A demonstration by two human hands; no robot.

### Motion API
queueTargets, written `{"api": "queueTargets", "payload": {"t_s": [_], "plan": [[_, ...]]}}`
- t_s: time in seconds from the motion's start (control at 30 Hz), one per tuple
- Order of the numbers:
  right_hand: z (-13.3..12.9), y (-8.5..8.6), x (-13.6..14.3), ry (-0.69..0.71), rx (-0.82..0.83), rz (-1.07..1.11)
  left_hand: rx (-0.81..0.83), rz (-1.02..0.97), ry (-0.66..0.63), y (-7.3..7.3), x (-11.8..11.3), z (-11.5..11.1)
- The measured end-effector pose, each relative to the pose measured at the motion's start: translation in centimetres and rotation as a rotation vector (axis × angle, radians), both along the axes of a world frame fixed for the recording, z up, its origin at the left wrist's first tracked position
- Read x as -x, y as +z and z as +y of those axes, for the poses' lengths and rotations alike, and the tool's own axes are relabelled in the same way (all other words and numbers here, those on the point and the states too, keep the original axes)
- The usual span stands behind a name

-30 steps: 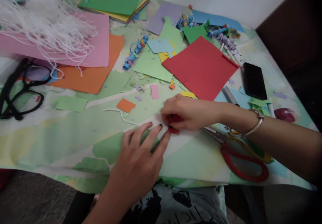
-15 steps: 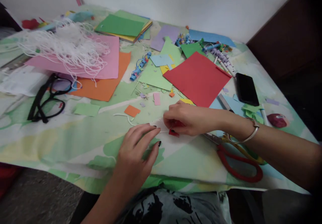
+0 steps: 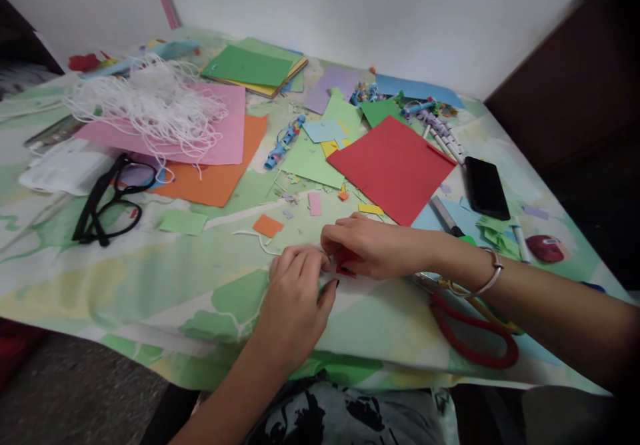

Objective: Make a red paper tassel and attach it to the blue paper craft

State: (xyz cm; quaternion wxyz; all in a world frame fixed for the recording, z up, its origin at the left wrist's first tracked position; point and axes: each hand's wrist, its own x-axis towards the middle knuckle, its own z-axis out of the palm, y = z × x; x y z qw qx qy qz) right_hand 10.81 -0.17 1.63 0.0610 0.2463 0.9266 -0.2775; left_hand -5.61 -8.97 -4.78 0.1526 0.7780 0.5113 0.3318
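Note:
My right hand [image 3: 365,245] is closed on a small piece of red paper [image 3: 346,265], mostly hidden under its fingers. Right beside it, my left hand [image 3: 300,292] lies with its fingers curled and its fingertips close to the red piece; whether it pinches the cord there is too small to tell. A white cord [image 3: 257,237] runs on the table to the left hand's fingers. Scissors with red and yellow handles [image 3: 475,338] lie under my right forearm. Beyond the hands is a large red sheet [image 3: 393,168].
Black glasses [image 3: 115,198] and a heap of white cord [image 3: 150,102] on pink and orange sheets are at the left. A cutter [image 3: 445,215] and a black phone [image 3: 486,187] lie at the right. Paper scraps and a decorated blue roll [image 3: 285,142] lie beyond the hands.
My left hand has moved right and up to the right hand, and its spread fingers have curled in. The view has shifted slightly. My right hand still holds the red piece.

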Motion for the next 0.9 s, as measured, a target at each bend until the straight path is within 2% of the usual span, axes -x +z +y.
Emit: {"api": "queueTargets", "payload": {"t_s": [0.3, 0.6, 0.9], "plan": [[0.1, -0.3, 0.5, 0.031, 0.02, 0.002, -0.014, -0.093, 0.027, -0.3, 0.4, -0.2], [-0.1, -0.7, 0.2, -0.03, 0.065, 0.031, 0.01, -0.101, 0.01, -0.5, 0.5, -0.3], [-1.4, -0.6, -0.2, -0.117, -0.007, 0.088, -0.048, 0.028, -0.042, -0.7, 0.2, -0.3]]}}
